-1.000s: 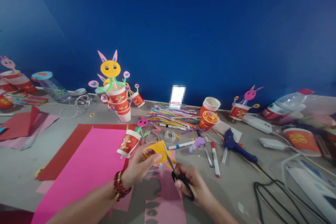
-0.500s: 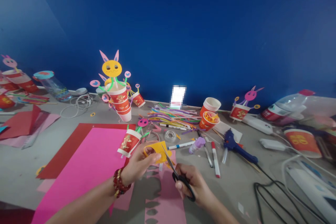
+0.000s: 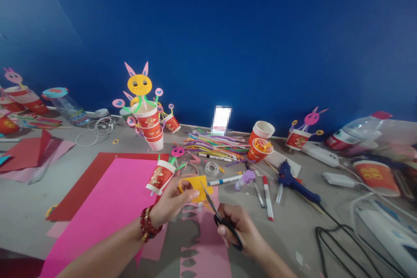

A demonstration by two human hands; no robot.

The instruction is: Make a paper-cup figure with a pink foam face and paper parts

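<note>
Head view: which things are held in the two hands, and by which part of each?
Left hand: yellow paper, by its left side. Right hand: black-handled scissors, by the handles.

You are viewing an evenly, modestly lit table [image 3: 289, 234] — the blue wall [image 3: 182, 43] is paling leftward, while a pixelated white rectangle [image 3: 222, 119] is glaring before it. Your wide-angle lens is stretching and softening the clear bottle [image 3: 357, 131] near the right edge; the yellow paper [image 3: 193, 183] is showing slightly soft edges.
</note>
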